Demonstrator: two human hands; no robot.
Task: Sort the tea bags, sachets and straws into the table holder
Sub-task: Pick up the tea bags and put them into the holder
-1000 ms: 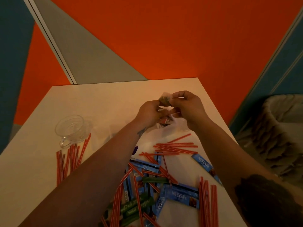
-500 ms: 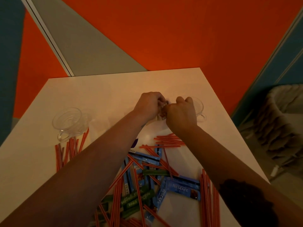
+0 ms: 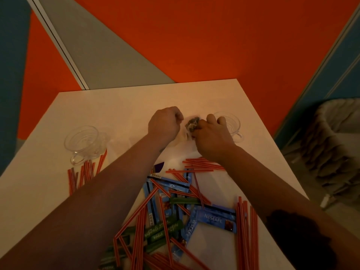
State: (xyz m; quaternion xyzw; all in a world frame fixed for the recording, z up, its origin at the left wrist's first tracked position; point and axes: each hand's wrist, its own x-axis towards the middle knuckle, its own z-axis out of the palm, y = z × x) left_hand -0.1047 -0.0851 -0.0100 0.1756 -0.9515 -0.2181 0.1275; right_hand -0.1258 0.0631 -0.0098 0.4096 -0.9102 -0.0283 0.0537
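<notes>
Both hands work one tea bag (image 3: 191, 124): right hand (image 3: 211, 136) pinches it, left hand (image 3: 165, 126) curled beside, grip unclear; next, drop it into the far-right glass cup (image 3: 232, 123).

Straws (image 3: 202, 166), sachets (image 3: 214, 218) block near side; far tbl (image 3: 120, 106) bare.
</notes>
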